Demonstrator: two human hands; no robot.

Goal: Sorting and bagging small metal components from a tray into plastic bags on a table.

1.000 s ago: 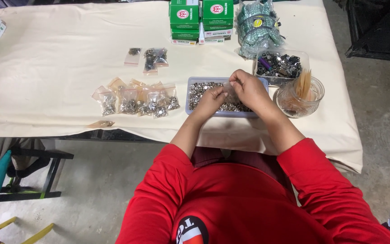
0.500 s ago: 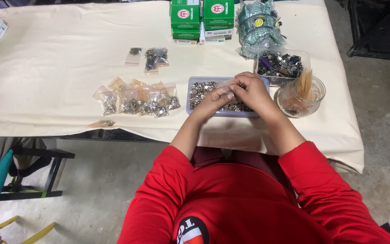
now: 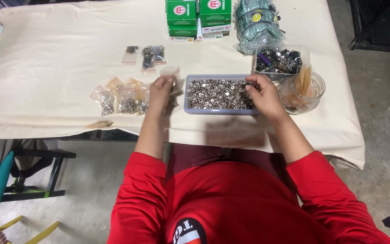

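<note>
A shallow grey tray [image 3: 188, 107] full of small shiny metal pieces [image 3: 217, 94] sits on the cream tablecloth in front of me. My right hand [image 3: 262, 95] rests at the tray's right end, fingers curled down into the metal pieces. My left hand [image 3: 160, 92] is left of the tray, holding up a small clear plastic bag [image 3: 171, 72] by its lower part. Just beside that hand lies a cluster of small filled clear bags [image 3: 120, 100].
Green boxes [image 3: 197, 16] and a bundle of green packets [image 3: 257, 20] stand at the far side. A clear tub of dark parts [image 3: 280, 61] and a glass bowl of thin sticks [image 3: 304, 86] sit right of the tray. Two more small bags [image 3: 146, 53] lie further back.
My left hand has left the tray and moved left with a small clear bag. My right hand has stayed at the tray's right end.
</note>
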